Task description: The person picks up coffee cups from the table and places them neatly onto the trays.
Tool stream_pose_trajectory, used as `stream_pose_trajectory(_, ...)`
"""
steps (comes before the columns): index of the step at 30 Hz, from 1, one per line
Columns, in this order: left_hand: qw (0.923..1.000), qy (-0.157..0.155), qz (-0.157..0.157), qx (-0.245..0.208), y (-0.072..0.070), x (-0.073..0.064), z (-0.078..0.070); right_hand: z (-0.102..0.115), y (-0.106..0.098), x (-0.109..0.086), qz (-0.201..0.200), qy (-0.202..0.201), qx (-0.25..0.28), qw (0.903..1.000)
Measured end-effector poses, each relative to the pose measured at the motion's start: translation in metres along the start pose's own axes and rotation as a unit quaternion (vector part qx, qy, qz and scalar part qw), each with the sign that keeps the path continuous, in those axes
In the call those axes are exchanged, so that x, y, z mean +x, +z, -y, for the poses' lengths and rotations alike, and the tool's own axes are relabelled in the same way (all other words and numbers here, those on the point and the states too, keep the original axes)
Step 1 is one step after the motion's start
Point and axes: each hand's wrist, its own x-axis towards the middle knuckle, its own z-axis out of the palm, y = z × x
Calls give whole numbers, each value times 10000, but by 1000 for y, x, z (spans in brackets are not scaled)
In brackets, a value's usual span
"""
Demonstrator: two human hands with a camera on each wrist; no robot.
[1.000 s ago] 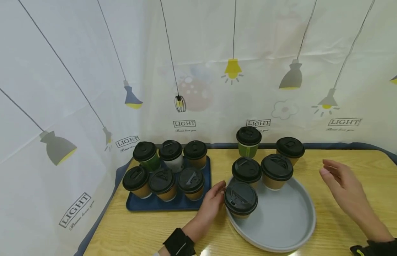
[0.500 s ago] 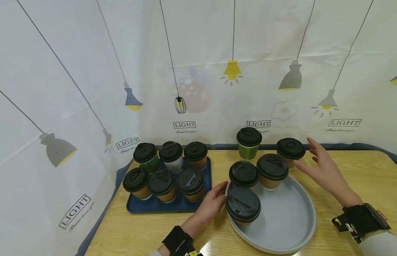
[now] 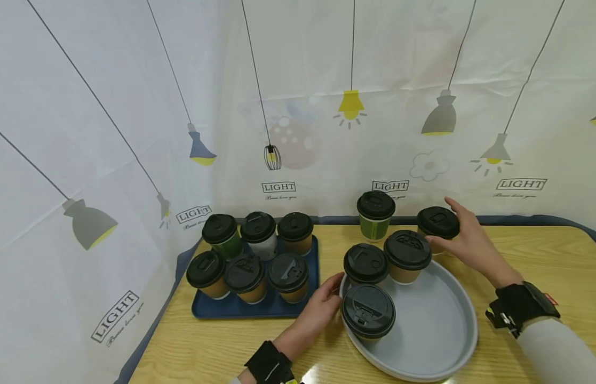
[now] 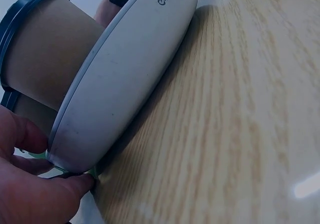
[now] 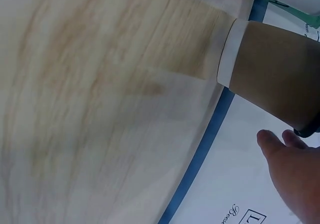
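My left hand [image 3: 318,311] grips the left edge of a round grey tray [image 3: 427,320]. In the left wrist view its thumb and fingers [image 4: 35,184] pinch the tray's rim [image 4: 115,84]. Three lidded paper coffee cups stand on the tray's left and back part: a front cup [image 3: 368,312], a middle cup [image 3: 366,265] and a back cup [image 3: 407,250]. Behind the tray, my right hand [image 3: 473,248] is around the right side of a brown coffee cup [image 3: 438,222], thumb and fingers spread. In the right wrist view, fingertips [image 5: 270,141] are close beside this cup [image 5: 275,69], near its black lid.
A blue rectangular tray [image 3: 249,309] at the left holds several black-lidded cups in two rows. A green cup [image 3: 374,224] stands on the wooden table [image 3: 182,341] near the back edge. A printed curtain [image 3: 317,133] hangs behind and to the left.
My right hand has moved left and forward from the table's right side to the brown cup. Cups on the round tray have shifted slightly. My left hand has stayed at the tray's edge.
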Motion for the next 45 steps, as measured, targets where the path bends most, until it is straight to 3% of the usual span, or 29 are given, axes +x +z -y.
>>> stream_pose_trajectory(11, 9999, 78, -32, 85, 1, 1, -1, -7, 11, 4, -3, -208, -104, 9997)
stream_pose_trajectory(20, 10000, 47, -14, 56, 2, 1, -1, -5, 7, 1, -291, -200, -93, 9993)
stream_pose_trajectory(29, 10000, 33, -9, 4, 1, 2, 1, 12, -14, -15, -772, -144, 125, 9968)
stream_pose_trajectory(45, 10000, 5, 42, -17, 1, 2, 2, 41, -35, -61, -898, -15, -66, 9959)
